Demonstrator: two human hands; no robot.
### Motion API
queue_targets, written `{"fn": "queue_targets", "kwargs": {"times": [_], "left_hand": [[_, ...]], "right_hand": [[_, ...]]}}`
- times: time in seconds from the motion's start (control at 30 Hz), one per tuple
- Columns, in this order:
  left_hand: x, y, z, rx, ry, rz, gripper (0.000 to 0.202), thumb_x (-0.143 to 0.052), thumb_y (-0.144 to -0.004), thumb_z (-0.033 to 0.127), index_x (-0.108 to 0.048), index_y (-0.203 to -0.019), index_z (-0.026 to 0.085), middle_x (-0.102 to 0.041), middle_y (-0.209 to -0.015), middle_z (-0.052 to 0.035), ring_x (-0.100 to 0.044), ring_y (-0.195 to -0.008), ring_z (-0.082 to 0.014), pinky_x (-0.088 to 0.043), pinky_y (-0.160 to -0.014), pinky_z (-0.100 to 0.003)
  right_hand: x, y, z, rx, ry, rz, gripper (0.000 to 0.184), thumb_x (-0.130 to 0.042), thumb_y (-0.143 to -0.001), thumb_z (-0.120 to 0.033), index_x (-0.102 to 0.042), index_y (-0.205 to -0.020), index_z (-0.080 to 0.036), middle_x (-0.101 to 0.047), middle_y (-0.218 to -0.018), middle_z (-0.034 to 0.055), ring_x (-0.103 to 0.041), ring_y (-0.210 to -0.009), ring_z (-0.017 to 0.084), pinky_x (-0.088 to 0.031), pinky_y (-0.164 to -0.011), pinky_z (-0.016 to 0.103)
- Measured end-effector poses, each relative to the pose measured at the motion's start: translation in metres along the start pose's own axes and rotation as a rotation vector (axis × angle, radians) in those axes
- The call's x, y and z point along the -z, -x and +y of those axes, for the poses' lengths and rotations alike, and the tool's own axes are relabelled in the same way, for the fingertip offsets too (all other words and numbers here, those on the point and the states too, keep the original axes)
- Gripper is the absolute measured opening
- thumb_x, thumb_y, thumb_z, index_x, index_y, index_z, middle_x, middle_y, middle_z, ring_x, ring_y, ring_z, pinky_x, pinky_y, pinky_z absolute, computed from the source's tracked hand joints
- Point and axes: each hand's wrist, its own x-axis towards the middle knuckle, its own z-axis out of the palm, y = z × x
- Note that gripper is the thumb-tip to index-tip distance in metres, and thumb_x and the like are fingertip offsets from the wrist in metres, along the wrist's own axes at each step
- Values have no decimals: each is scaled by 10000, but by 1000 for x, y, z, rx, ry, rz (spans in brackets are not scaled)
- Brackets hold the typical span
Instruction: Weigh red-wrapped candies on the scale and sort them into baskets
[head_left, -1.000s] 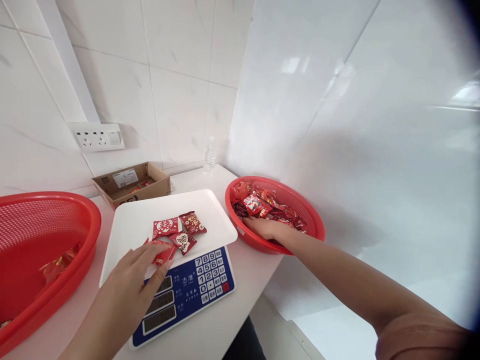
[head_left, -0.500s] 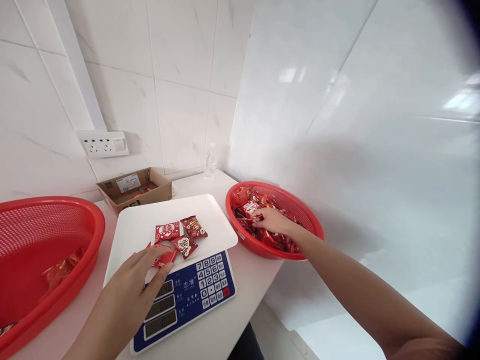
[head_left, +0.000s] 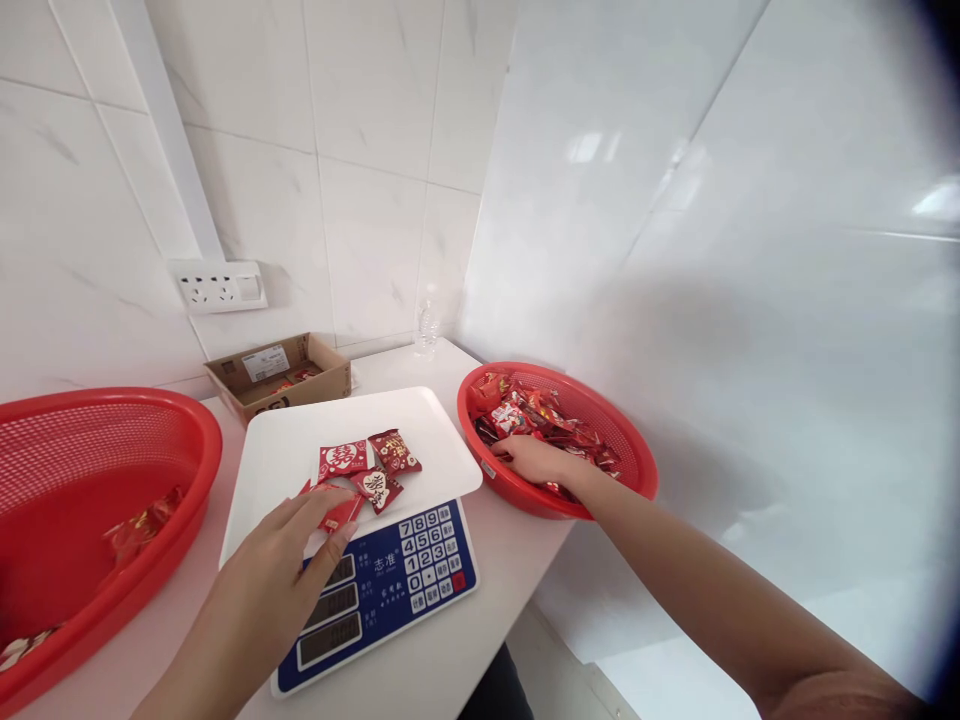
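A white scale tray (head_left: 274,450) carries several red candy packets (head_left: 345,459) with white and gold print. My left hand (head_left: 289,560) is over the tray's near edge, its thumb and forefinger closed about a red packet (head_left: 341,512). Other packets lie just past those fingertips. Below the tray is the scale's blue panel (head_left: 386,580) with number keys and displays, partly covered by my left hand. On the right, my right hand (head_left: 534,458) reaches into a red plastic basket (head_left: 637,455) full of red wrapped packets (head_left: 559,420). Its fingertips are sunk among them and hidden.
Another red basket (head_left: 202,450) stands at the left with a few packets inside. Behind the scale sit an open cardboard box (head_left: 322,375) and a clear bottle (head_left: 427,328). Tiled walls with a socket (head_left: 221,287) close off the back; a glossy wall borders the right.
My right hand has moved slightly left and down into the packets; the red packet at its fingertips no longer shows. My left hand stays on its packet. The view has shifted a little.
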Motion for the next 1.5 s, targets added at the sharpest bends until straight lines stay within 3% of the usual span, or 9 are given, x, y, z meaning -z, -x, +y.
{"fn": "queue_targets", "kwargs": {"times": [0.17,0.27,0.33,0.47,0.7,0.83,1.0,1.2,1.5], "left_hand": [[9,0,1,69,0,61,379,-397,-913,515,-645,-1120,317,-718,-1156,-12,-541,-468,-135,-504,-610,-313],[16,1,4,125,25,127,371,-435,-895,523,-660,-1070,286,-747,-1007,-5,-437,-400,-106,-468,-576,-293],[20,3,5,144,44,195,338,-465,-881,502,-671,-1024,276,-746,-959,7,-410,-394,-97,-456,-572,-283],[22,4,7,132,75,315,255,-526,-861,448,-685,-970,281,-744,-979,28,-428,-431,-87,-443,-561,-257],[17,4,5,65,64,418,206,-573,-857,416,-707,-943,285,-755,-991,16,-663,-763,-172,-460,-589,-252],[15,3,4,30,105,475,188,-602,-858,394,-705,-962,275,-759,-961,1,-695,-878,-200,-518,-692,-295],[15,4,6,-78,310,677,259,-589,-905,331,-630,-1126,203,-723,-992,-37,-684,-960,-168,-542,-875,-352],[15,7,18,-267,530,879,270,-433,-981,410,-596,-1130,255,-656,-920,27,-696,-901,-160,-576,-853,-442],[10,5,17,-353,543,889,264,-503,-944,449,-640,-1105,291,-660,-913,36,-692,-810,-164,-566,-793,-434]], "right_hand": [[-3,-2,-5,-20,83,98,139,-595,-862,-212,-729,-871,-174,-757,-923,73,-691,-844,213,-516,-818,363],[6,3,-5,-35,113,215,208,-543,-863,-220,-745,-839,-177,-760,-893,101,-687,-859,266,-503,-819,378],[10,10,-8,-48,113,308,273,-507,-885,-271,-736,-985,-160,-745,-1026,126,-666,-975,300,-487,-880,416],[3,25,-27,3,30,451,428,-429,-930,-349,-607,-1284,-188,-592,-1359,106,-623,-1129,270,-489,-943,412],[-47,24,-73,317,-179,390,388,-574,-859,-319,-642,-1220,-196,-703,-1202,85,-668,-1056,244,-546,-899,414],[-54,20,-80,378,-206,583,425,-577,-865,-325,-601,-1268,-191,-650,-1284,113,-640,-1107,259,-575,-834,417],[-54,42,-52,230,-74,852,406,-551,-898,-333,-595,-1283,-210,-635,-1297,100,-638,-1108,259,-539,-909,430],[-66,56,-20,-163,267,560,442,-473,-926,-364,-599,-1310,-185,-714,-1171,130,-672,-1017,360,-541,-754,475],[-82,48,-29,-255,462,706,428,-425,-958,-372,-617,-1300,-200,-753,-1067,137,-689,-872,319,-368,-544,323]]}}
